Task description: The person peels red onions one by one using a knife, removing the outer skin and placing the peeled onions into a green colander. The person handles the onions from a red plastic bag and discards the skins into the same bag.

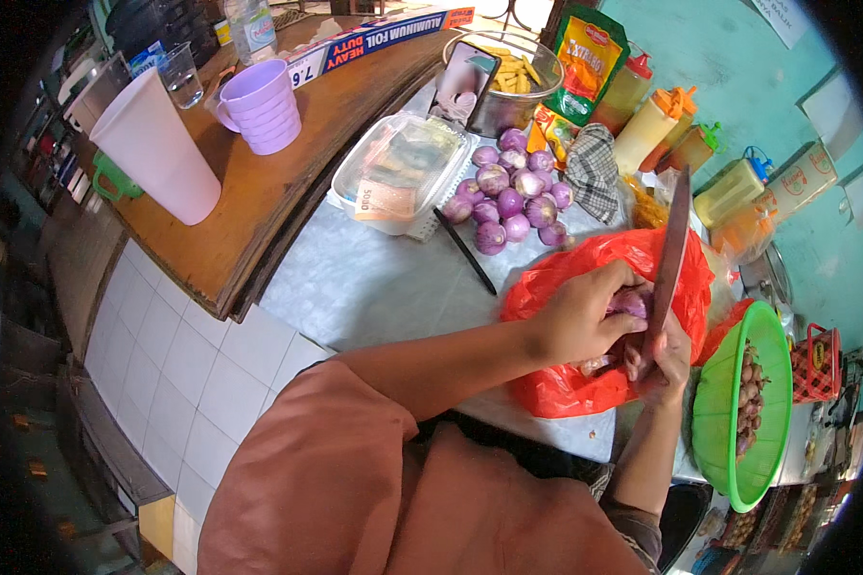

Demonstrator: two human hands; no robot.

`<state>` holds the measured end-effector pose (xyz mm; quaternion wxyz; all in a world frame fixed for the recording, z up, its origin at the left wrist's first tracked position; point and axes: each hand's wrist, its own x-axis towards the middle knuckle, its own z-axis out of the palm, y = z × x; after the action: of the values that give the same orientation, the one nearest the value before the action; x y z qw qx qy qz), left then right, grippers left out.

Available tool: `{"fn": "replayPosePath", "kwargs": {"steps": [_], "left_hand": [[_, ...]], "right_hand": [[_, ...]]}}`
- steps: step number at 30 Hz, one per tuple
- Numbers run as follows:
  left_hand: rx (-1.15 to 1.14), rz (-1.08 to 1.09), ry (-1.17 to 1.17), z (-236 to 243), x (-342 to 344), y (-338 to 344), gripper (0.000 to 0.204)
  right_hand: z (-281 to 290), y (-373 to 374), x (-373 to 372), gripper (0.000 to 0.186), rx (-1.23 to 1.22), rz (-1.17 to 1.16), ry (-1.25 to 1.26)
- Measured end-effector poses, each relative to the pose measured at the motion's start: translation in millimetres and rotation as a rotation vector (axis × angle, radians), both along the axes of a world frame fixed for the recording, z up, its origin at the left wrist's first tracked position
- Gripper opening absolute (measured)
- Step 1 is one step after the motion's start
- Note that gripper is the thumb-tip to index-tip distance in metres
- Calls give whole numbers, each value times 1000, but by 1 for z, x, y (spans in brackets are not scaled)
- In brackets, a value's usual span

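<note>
Onions [510, 202] lie beyond the hands [573, 311], red bag [556, 388] beneath, green basket [715, 412] right.

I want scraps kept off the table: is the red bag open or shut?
Open: the red bag has its mouth spread beneath the left hand, and pale scraps show inside.

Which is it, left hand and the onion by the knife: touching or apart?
Touching. The head view shows the left hand gripping the onion between thumb and fingers.
</note>
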<state>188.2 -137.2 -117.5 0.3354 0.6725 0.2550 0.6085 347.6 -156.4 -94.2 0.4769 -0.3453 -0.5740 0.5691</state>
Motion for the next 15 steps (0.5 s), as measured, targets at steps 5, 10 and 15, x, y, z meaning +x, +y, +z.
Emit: {"fn": "replayPosePath", "kwargs": {"steps": [5,10,15], "left_hand": [[-605,-463,-412,-1,1,9,30],[-370,-347,-294,-3,5,5,31],[-74,-41,31,-3,3,1,33]], "right_hand": [[5,-1,11,73,-59,48,-57],[3,1,14,74,-32,66,-57],[-4,2,7,77,-32,-23,-11]]}}
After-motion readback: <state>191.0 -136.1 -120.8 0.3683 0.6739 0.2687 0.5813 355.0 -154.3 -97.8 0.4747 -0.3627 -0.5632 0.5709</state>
